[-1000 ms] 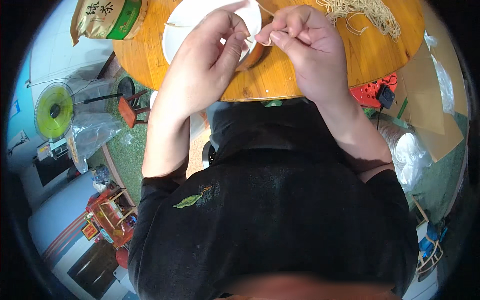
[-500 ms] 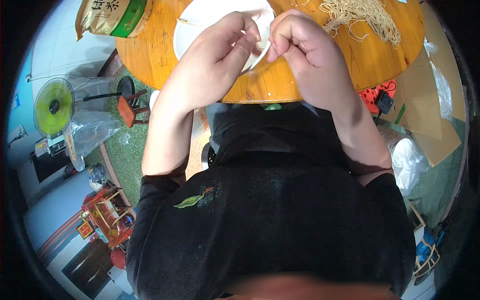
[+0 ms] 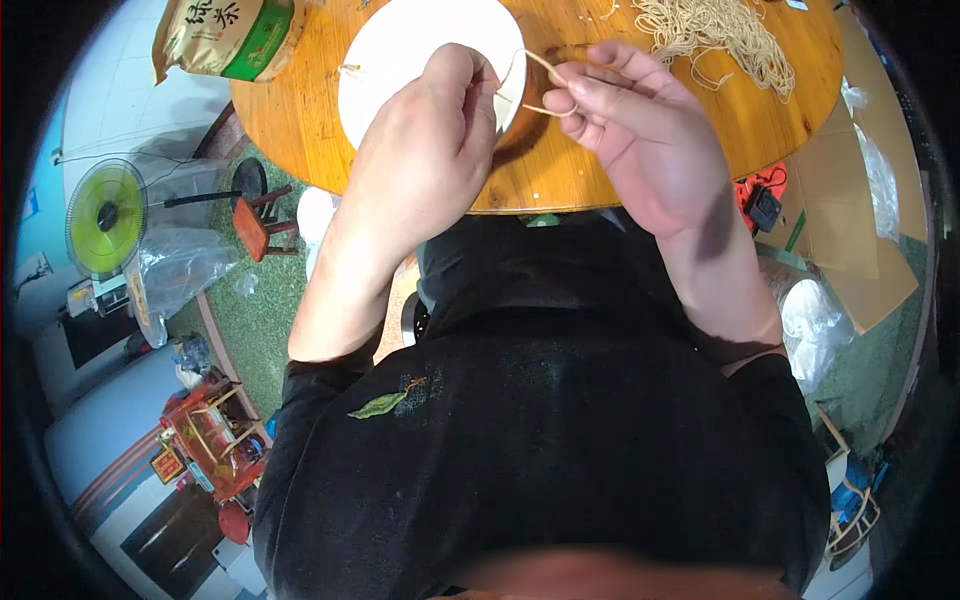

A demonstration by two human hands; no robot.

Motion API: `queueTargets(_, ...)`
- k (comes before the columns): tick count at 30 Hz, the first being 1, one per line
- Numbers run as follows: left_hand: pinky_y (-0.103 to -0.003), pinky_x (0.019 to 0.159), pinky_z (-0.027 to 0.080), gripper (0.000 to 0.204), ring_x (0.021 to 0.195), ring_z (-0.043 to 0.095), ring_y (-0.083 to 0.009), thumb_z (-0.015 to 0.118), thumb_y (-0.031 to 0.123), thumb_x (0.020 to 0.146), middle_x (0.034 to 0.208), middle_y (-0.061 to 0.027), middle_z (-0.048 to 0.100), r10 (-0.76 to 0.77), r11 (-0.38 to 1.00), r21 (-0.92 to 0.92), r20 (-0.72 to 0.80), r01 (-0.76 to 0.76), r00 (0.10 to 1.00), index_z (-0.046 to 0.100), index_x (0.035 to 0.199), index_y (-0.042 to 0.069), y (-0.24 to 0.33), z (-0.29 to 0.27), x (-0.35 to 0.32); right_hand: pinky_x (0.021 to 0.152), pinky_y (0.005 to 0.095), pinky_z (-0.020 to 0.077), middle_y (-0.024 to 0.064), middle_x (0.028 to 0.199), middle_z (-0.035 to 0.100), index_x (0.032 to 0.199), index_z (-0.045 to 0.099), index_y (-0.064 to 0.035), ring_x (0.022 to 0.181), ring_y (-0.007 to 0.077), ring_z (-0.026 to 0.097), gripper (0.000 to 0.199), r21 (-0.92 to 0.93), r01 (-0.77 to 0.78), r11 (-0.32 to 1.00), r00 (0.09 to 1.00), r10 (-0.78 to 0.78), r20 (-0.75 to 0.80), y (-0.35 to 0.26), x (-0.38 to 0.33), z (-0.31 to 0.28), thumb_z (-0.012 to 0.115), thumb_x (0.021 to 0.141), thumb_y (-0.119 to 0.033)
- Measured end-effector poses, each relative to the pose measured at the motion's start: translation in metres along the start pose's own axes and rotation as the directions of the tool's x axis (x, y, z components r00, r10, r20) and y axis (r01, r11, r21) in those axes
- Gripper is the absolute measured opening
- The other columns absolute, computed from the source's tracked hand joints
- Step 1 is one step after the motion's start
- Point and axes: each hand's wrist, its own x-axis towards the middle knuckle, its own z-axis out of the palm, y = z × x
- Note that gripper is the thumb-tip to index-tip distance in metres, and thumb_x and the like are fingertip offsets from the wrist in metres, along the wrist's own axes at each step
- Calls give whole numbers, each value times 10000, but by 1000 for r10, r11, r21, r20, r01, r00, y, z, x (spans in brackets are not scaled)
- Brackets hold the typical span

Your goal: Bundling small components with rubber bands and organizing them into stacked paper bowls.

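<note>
A thin tan cord (image 3: 541, 65) stretches in a loose loop between my two hands, over the right rim of a white plate (image 3: 405, 40). My left hand (image 3: 425, 150) is closed with the fingertips pinched on one end of it, above the plate. My right hand (image 3: 645, 125) pinches the cord between thumb and index finger; another strand passes under its lower fingers. That hand is over the bare wood right of the plate. A small pale scrap (image 3: 349, 69) rests at the plate's left edge. Several strands of matching cord make a tangled pile (image 3: 715, 40) beyond my right hand.
The round wooden table (image 3: 300, 125) carries a gold and green bag (image 3: 230, 40) at the far left. A green fan (image 3: 107, 215) and a small wooden stool (image 3: 252, 228) stand on the left. Cardboard (image 3: 840, 215) and clear plastic (image 3: 815, 325) lie on the right.
My hands have moved apart: the right one shifted rightward and turned palm up, the left drew back leftward. The cord loop between them now shows. The plate sits slightly further left in view.
</note>
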Motion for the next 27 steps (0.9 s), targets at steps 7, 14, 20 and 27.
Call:
queueTargets(7, -529, 767, 574, 111, 938, 720, -469, 669, 51, 1023, 1095, -250, 704, 169, 983, 91, -119, -159, 978, 606, 1103, 7, -3, 5, 1, 920, 284, 618, 114, 1086, 782, 1098, 602, -12, 997, 170, 770, 117, -587, 317, 745, 937, -341, 73, 6, 7, 20, 697, 1039, 23)
queueTargets(14, -496, 808, 588, 128, 938, 720, -441, 705, 14, 995, 1260, -225, 652, 346, 938, 114, -222, -328, 912, 621, 1087, -16, -4, 9, -2, 708, 284, 538, 66, 861, 682, 1007, 603, 3, 779, 128, 677, 91, -836, 64, 545, 985, -170, -35, -30, 3, 73, 693, 1018, 13)
queueTargets(20, -493, 776, 585, 106, 942, 729, -427, 719, 43, 1001, 1112, -197, 710, 270, 958, -44, -191, -283, 944, 648, 1074, 11, -6, 11, -1, 758, 275, 550, 88, 892, 689, 1039, 598, 16, 844, 111, 691, 103, -906, -86, 416, 996, 2, -93, -44, 5, 72, 685, 1003, 59)
queueTargets(27, -488, 759, 586, 102, 866, 736, -430, 725, 112, 1022, 905, -199, 729, 131, 990, -45, -97, -135, 987, 670, 1060, 35, 5, 8, -1, 837, 250, 597, 53, 955, 722, 1030, 569, -17, 897, 104, 724, 155, -831, 164, 531, 986, -56, 159, -11, 5, 34, 707, 1009, 49)
